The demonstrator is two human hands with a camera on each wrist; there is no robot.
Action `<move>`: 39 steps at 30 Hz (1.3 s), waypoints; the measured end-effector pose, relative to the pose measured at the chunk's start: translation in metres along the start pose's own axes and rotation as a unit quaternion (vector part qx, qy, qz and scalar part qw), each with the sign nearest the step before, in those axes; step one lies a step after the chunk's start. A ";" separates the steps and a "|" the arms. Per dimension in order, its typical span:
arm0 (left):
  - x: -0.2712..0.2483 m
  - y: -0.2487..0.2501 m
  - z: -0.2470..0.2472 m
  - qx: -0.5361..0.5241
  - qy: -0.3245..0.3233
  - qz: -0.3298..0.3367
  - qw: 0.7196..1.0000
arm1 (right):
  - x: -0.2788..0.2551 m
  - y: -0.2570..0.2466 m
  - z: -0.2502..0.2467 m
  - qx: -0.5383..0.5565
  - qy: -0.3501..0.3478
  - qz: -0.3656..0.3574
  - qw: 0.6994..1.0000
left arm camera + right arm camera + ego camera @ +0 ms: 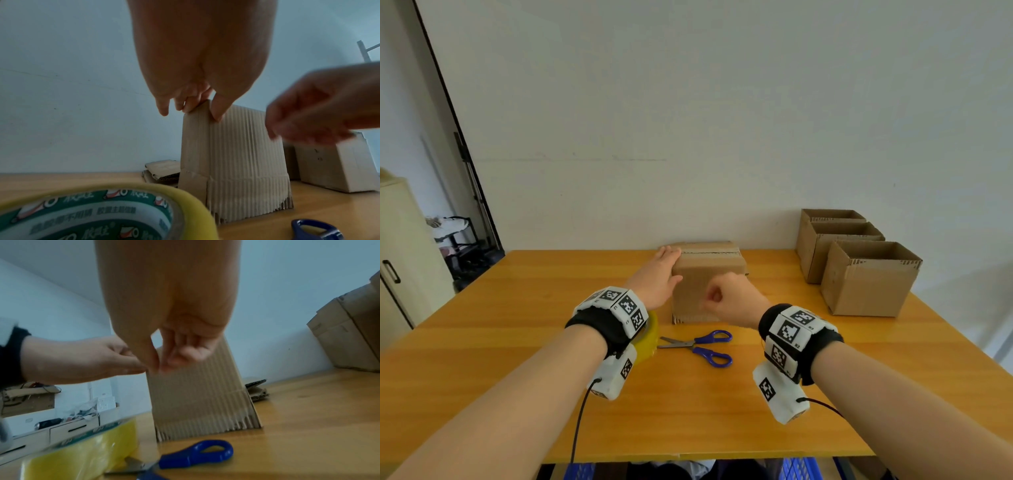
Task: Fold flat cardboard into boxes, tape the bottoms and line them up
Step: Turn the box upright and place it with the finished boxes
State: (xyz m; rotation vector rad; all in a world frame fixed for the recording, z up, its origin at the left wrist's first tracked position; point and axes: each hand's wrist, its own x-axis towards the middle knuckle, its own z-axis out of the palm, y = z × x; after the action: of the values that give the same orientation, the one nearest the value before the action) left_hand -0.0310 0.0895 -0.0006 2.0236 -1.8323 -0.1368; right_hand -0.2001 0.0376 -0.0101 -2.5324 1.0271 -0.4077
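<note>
A brown cardboard box [709, 270] stands in the middle of the wooden table [534, 308] with its closed flaps up and its ribbed front face [242, 154] toward me. My left hand [657, 277] rests on its top left corner, straight fingers [164, 108] down the left side and thumb on the front face. My right hand [726, 296] hovers before the front face with its fingers curled. Its fingertips [164, 365] meet beside the left thumb, blurred, and I see nothing between them.
A yellow tape roll [649, 339] lies under my left wrist, with blue-handled scissors [705, 346] to its right. Three open boxes [866, 287] stand in a row at the far right. Flat cardboard pieces [162, 168] lie behind the box. A cabinet [400, 257] stands left of the table.
</note>
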 end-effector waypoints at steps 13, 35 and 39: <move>0.002 -0.003 0.010 -0.022 0.020 -0.007 1.000 | 0.036 -0.011 -0.002 -0.131 0.044 -0.069 0.988; 0.004 0.010 0.001 -0.089 -0.014 -0.081 0.993 | 0.031 0.021 -0.018 0.050 0.063 0.060 0.995; 0.005 0.013 0.004 -0.156 -0.002 -0.089 0.984 | 0.034 0.022 -0.014 0.128 0.071 0.086 0.985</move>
State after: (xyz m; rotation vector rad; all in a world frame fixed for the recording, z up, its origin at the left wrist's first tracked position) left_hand -0.0436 0.0831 0.0010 1.9577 -1.5186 -0.4498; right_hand -0.1955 -0.0048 -0.0031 -2.1937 1.1531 -0.6336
